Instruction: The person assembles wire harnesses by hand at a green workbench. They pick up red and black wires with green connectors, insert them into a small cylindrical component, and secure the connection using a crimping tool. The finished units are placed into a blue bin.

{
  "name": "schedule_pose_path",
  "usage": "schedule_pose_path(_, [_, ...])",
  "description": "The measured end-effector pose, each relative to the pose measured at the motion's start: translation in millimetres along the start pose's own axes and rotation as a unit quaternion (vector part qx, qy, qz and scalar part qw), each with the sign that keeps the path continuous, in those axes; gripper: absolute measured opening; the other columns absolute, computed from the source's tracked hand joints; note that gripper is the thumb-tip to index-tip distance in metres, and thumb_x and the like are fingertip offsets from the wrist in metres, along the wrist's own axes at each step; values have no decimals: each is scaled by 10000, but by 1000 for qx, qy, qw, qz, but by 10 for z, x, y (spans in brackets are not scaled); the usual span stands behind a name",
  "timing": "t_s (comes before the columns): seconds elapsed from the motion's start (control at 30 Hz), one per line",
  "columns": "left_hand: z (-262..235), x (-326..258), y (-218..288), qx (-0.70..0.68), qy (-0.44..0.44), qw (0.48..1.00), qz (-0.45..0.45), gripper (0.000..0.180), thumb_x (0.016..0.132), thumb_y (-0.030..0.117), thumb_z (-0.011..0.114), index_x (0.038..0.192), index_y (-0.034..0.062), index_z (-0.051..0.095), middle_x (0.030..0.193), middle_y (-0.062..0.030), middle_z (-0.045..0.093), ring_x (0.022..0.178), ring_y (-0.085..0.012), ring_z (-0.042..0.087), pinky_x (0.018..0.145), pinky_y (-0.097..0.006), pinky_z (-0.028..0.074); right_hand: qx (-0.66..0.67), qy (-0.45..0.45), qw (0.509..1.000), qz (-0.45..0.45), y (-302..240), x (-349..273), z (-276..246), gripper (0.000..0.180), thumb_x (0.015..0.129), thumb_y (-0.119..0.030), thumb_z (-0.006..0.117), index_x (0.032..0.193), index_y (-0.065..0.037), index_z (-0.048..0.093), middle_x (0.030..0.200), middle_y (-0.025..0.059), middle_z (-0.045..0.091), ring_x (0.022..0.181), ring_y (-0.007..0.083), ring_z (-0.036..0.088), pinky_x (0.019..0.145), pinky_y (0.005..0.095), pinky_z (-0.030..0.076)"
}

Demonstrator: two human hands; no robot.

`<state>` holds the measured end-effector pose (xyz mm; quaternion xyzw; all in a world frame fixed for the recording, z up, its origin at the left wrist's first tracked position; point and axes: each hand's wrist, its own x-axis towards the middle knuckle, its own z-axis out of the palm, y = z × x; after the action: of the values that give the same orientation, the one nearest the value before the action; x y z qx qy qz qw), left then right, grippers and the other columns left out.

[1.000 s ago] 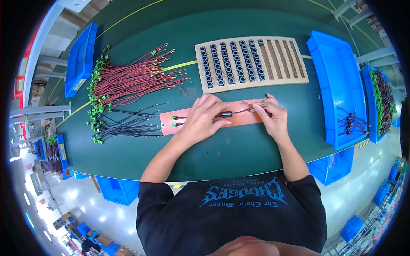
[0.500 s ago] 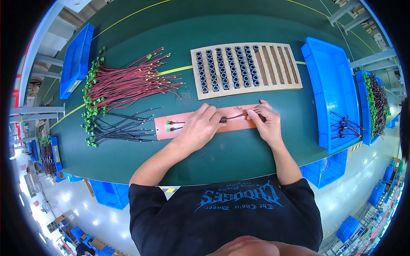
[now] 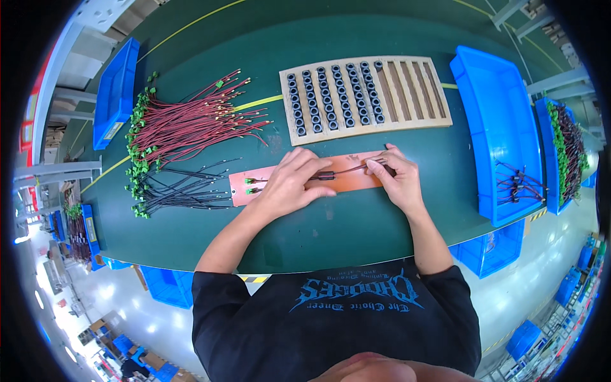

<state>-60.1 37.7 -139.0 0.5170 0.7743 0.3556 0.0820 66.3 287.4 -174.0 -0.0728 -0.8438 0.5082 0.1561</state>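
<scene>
A flat copper-coloured board lies in front of me, with wires running along it. Two green connectors sit at its left end. My left hand rests over the wires, thumb and index finger apart around a black ring-shaped core threaded on them. What lies beneath its palm is hidden. Over the board's right part, my right hand pinches the dark wires between thumb and fingers. The wire ends are mostly hidden by that hand.
Behind the board stands a wooden rack of black cores. Red wires and black wires with green connectors lie at left. A blue tray on the right holds several wired pieces; another blue bin stands far left.
My left thumb has come away from the black core, and the left hand has shifted slightly left. The core shows more fully. My right hand keeps its pinch on the wires.
</scene>
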Motion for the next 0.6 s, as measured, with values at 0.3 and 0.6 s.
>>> schedule_pose_path(0.3, [82,-165,-125,-266,148,943,-134,462,1088,184,507,1503,12,400,1093,-117,616,1018,-196,602,942,-350,480,-315,-96,911,-249,-987,349,-4,523,800,-474,821,1110,-78,678,1101,104,611,1098,303,579,1080,524,387])
schedule_pose_path(0.6, [139,-234,-153,-242,195,943,-120,336,1106,168,480,1424,72,531,1027,-178,676,802,-214,696,707,-340,542,-408,-260,792,-373,-1102,510,606,130,903,-144,595,900,-26,649,826,83,618,818,234,622,815,390,466])
